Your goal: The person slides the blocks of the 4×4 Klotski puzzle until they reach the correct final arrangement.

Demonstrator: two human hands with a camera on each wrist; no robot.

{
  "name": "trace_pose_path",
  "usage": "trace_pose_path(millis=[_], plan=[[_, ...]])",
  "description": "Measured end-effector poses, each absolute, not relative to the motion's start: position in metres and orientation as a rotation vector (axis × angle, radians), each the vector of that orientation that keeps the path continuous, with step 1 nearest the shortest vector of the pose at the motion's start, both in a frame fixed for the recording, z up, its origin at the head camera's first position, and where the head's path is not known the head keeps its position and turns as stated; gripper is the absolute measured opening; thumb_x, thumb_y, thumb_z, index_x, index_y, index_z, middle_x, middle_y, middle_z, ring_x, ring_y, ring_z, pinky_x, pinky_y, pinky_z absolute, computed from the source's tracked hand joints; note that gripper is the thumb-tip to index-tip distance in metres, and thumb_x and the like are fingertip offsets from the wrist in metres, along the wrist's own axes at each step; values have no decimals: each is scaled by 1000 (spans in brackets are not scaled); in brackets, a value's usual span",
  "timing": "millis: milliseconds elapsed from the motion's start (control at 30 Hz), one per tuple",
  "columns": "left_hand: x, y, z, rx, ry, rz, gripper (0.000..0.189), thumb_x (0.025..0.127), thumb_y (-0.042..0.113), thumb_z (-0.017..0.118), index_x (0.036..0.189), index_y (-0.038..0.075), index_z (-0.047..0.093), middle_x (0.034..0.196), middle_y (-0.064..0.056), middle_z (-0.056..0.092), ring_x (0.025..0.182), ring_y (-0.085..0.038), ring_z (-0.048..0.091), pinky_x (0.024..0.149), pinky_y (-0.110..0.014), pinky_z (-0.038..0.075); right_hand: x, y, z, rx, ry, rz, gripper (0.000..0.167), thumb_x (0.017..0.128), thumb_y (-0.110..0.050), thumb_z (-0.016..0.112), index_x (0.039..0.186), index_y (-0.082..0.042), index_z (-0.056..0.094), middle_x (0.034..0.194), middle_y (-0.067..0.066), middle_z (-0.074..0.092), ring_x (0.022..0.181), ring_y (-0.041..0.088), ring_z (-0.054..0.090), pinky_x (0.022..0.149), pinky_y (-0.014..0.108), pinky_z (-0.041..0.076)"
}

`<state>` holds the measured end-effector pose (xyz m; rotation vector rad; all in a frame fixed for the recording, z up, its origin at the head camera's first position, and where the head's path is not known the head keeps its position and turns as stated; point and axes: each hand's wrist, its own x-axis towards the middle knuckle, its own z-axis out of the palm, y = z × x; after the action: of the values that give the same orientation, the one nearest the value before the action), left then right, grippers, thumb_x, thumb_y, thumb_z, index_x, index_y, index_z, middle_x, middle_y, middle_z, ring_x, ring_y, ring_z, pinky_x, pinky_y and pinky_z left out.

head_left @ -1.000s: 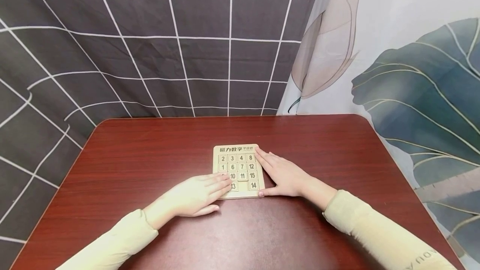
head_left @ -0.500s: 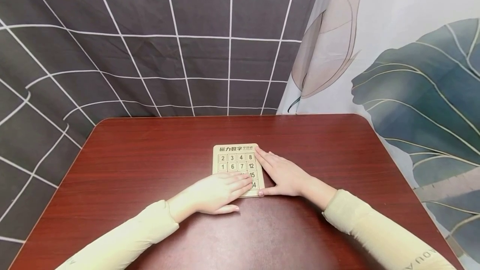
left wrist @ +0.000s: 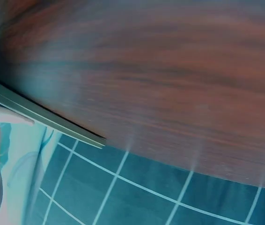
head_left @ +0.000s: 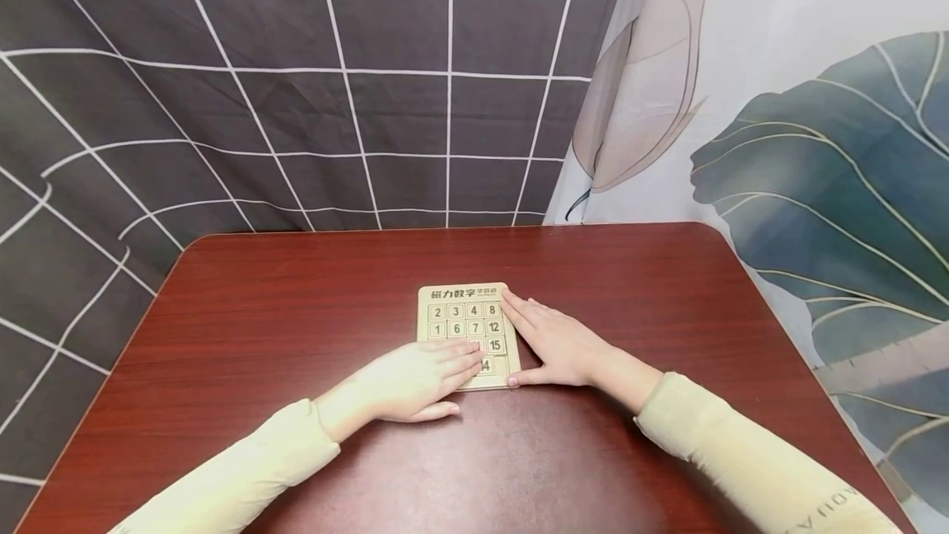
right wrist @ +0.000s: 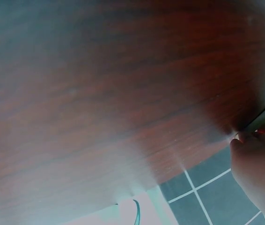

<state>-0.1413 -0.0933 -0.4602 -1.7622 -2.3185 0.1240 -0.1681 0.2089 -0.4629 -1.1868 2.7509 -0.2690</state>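
Observation:
A pale wooden sliding number puzzle (head_left: 423,316) lies flat on the table, Chinese lettering along its far border. My left hand (head_left: 411,379) rests palm down over its near left part, fingertips on the tile marked 14 (head_left: 486,366), hiding several tiles. Right of that tile, the near right corner of the grid shows a bare slot (head_left: 501,366). Along the right side lies my right hand (head_left: 558,346), fingers straight against the edge and thumb at the near corner. The left wrist view catches the board's side (left wrist: 43,112); in the right wrist view, my right hand (right wrist: 259,164) touches its edge.
The reddish-brown table (head_left: 311,278) stretches around the puzzle, with rounded far corners. Behind it hangs a dark curtain (head_left: 400,114) with white grid lines. A white curtain (head_left: 749,48) with large leaf prints hangs on the right.
My left hand slid right across the lower rows, then back a little left. The 14 tile shifted one place left, baring the corner slot. My right hand stayed at the edge.

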Motion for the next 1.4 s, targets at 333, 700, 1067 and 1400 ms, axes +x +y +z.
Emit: trace_pose_path(millis=[333, 700, 1067, 1400], plan=[[-144, -106, -457, -1760, -2272, 102, 61, 103, 48, 62, 145, 4, 63, 150, -13, 65, 142, -25, 61, 121, -36, 49, -168, 208, -461, -1202, 2762, -254, 113, 92, -69, 68, 167, 4, 23, 178, 18, 14, 161, 33, 33, 132, 51, 32], [-155, -84, -453, -1709, -2367, 118, 63, 105, 50, 58, 150, 6, 59, 156, -11, 60, 146, -24, 57, 125, -37, 45, -168, 208, -462, -1177, 2753, -247, 114, 92, -68, 69, 167, 3, 21, 179, 17, 12, 161, 34, 32, 133, 50, 31], [-150, -75, -453, -1773, -2323, 143, 61, 105, 50, 57, 147, 5, 62, 151, -10, 64, 142, -23, 61, 122, -35, 47, -167, 208, -461, -1187, 2757, -257, 113, 93, -69, 68, 167, 4, 23, 178, 18, 15, 160, 36, 34, 131, 52, 33], [-144, -79, -454, -1809, -2286, 154, 62, 106, 51, 56, 149, 6, 60, 153, -10, 63, 144, -22, 59, 124, -34, 46, -166, 208, -460, -1181, 2750, -264, 113, 93, -67, 69, 166, 4, 23, 178, 19, 15, 160, 36, 34, 132, 52, 33]])
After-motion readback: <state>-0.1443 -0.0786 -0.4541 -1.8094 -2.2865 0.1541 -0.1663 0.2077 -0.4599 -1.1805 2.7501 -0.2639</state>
